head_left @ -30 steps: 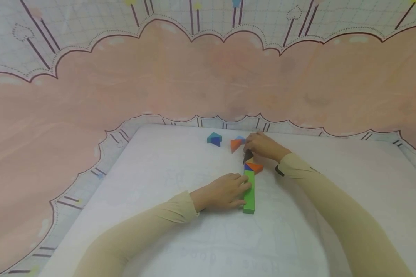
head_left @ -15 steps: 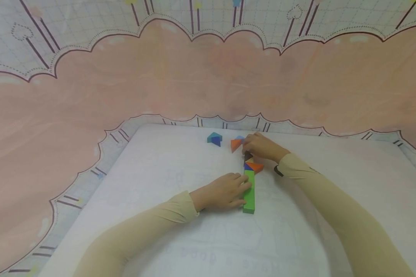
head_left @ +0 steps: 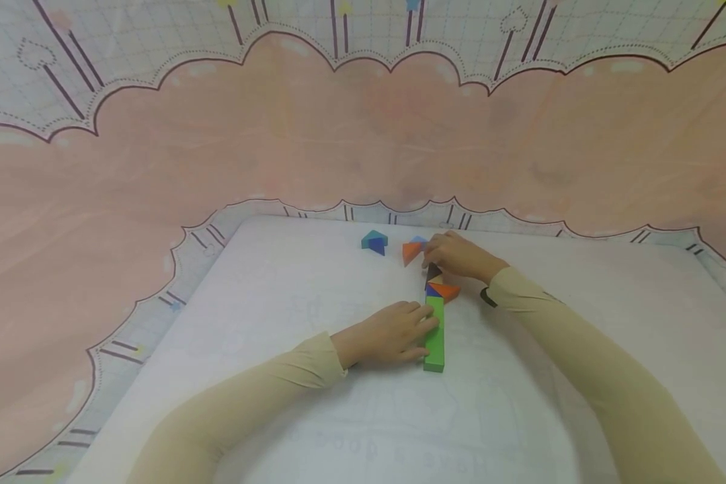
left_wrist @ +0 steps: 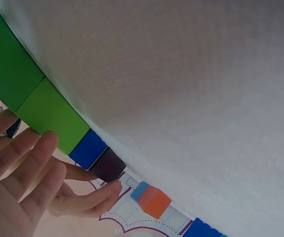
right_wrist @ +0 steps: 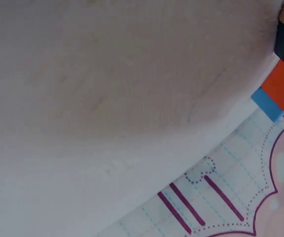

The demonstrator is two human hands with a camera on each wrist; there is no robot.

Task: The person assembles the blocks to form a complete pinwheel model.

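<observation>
My two hands at a row of blocks, clock positions read in the head view with 12 o'clock away from me. The green bar (head_left: 437, 339) lies at 3 o'clock from my left hand (head_left: 393, 333), its long axis running from 6 to 12. My left hand is nearer to it: the fingers are extended, touching its side and top without closing round it. At the bar's 12 o'clock end sit a blue block (head_left: 432, 292), a small tan piece (head_left: 437, 279) and a black block (head_left: 433, 272); an orange block (head_left: 448, 292) projects toward 3 o'clock. The black block lies at 8 o'clock from my right hand (head_left: 462, 255), the nearer one here, whose bent digits pinch its far end; how firmly, I cannot tell. At 10 to 11 o'clock from the black block, a loose orange triangle (head_left: 410, 253) stands just beside a light-blue piece (head_left: 419, 240); toward 10, farther off, rest a teal piece (head_left: 373, 236) and a dark-blue triangle (head_left: 376, 247). The white tabletop (head_left: 290, 282) bears faint lettering near 6 o'clock; a cloud-patterned backdrop (head_left: 363, 134) rises behind it at 12.
</observation>
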